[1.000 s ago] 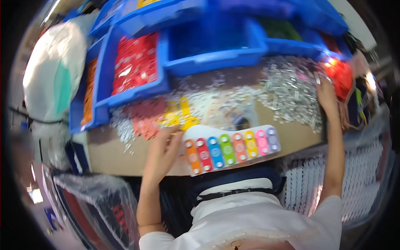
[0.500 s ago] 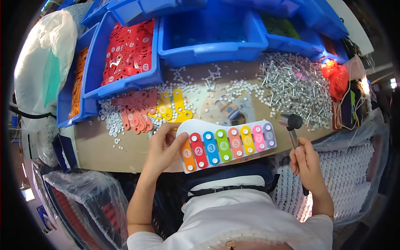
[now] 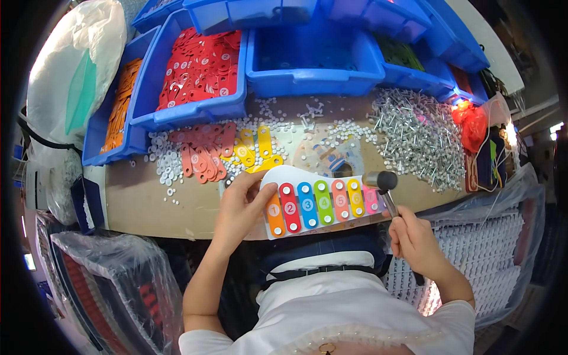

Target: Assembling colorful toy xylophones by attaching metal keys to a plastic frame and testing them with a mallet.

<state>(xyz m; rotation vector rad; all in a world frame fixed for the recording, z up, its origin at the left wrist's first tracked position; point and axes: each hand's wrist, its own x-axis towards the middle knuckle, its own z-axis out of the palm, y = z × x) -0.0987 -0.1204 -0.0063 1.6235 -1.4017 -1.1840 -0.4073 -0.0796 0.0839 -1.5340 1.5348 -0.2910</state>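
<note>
Nearest you, right of centre in the lower half of the frame, your right hand [image 3: 417, 242] is closed round the handle of a hammer [image 3: 387, 181]; expect a head-heavy tool that balances best gripped well down the handle. Your left hand [image 3: 236, 210] pinches the left end of the toy xylophone [image 3: 324, 201], thumb on the front by the orange bar, at the centre of the frame along the near edge of the tabletop [image 3: 142, 207]. The xylophone looks light and stiff, its coloured bars probably smooth and a bit slippery, so the pale board's edge at that end seems the surest hold. You can't see its underside, your left fingers are largely hidden behind it, and the hammer covers its right end, where the last bar is lost. Beyond, the salmon bars [image 3: 204, 157] left of centre overlap too much to count, and the metal pins [image 3: 414, 139] at the right tangle into one heap. Farthest, the middle blue bin [image 3: 316, 83] has a dim interior, and the bins behind are cut off by the upper edge.
</note>
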